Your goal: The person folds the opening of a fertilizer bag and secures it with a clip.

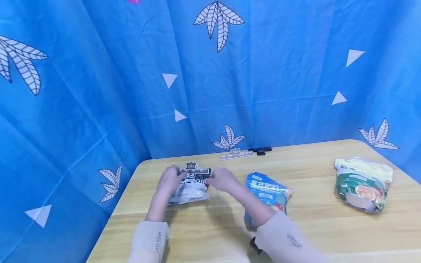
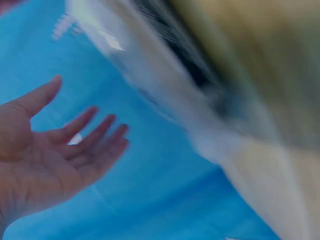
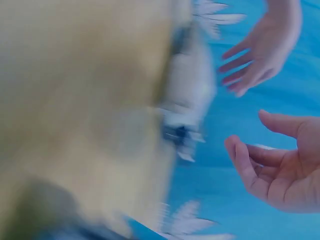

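Observation:
A black-and-white printed bag (image 1: 189, 193) lies at the left of the table. Across its top edge sits a sealing clip (image 1: 193, 169) with a piano-key pattern and a crown-shaped tab. My left hand (image 1: 170, 179) is beside the bag's left edge; in the left wrist view its fingers (image 2: 95, 145) are spread and relaxed, apart from the blurred bag. By the bag's right top corner is my right hand (image 1: 224, 179). The right wrist view shows it with nothing held, thumb raised and fingers loosely bent. Both wrist views are blurred around the bag.
A blue bag (image 1: 263, 186) lies partly under my right forearm, with a black piece (image 1: 254, 245) near the sleeve. At the far right is a green fruit-printed bag (image 1: 361, 190). Another piano-key clip (image 1: 236, 155) and a black clip (image 1: 261, 151) lie along the back edge, before a blue curtain (image 1: 279, 73).

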`<state>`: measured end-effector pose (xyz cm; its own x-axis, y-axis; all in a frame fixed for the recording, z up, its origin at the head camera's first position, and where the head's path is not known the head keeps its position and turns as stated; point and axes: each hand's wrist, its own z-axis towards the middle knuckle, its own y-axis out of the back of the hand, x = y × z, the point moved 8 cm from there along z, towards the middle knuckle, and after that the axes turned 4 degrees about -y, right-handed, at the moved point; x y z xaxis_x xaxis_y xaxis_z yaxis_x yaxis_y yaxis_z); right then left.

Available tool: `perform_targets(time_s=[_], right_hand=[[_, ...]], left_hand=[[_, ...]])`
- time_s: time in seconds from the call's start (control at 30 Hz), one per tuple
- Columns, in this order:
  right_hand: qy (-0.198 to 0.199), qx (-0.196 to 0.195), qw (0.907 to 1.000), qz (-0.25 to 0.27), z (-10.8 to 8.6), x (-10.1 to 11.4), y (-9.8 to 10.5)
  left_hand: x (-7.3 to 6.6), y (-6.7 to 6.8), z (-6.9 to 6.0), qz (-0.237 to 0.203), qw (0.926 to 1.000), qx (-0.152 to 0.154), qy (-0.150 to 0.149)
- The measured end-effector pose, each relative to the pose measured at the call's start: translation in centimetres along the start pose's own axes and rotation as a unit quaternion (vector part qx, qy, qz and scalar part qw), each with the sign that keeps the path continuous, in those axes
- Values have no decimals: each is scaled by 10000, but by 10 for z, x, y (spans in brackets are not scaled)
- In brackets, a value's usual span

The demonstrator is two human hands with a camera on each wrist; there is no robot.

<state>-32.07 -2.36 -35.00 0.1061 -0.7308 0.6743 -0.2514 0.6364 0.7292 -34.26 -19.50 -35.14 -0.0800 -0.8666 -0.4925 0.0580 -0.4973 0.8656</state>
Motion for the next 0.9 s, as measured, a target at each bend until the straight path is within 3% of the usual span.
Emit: perform_targets(time_s=[0.1, 0.2, 0.27, 0.4, 0.63, 0.77, 0.9], right_hand=[[385, -321, 9987, 4, -18, 11, 39], [652, -603, 9960, 97, -36, 4, 75], [688, -683, 9951, 196, -45, -12, 94], [434, -536, 9968, 413, -52, -66, 117], [-270, 9, 9974, 664, -52, -159, 117], [-601, 200, 9948, 803, -54, -190, 114], [-807, 324, 9925, 856, -58, -208, 110]], left_hand=[[-34, -6, -2, -659, 9967, -147, -451], [-66, -25, -7, -1344, 9875, 135, -815], [-83, -40, -11, -1690, 9794, 413, -1027], [-107, -70, -17, -2018, 9684, 924, -1135], [-115, -108, -18, -1467, 9734, 1592, -754], [-116, -120, -15, -1328, 9707, 1916, -593], [-116, -135, -11, -1621, 9638, 2075, -418]])
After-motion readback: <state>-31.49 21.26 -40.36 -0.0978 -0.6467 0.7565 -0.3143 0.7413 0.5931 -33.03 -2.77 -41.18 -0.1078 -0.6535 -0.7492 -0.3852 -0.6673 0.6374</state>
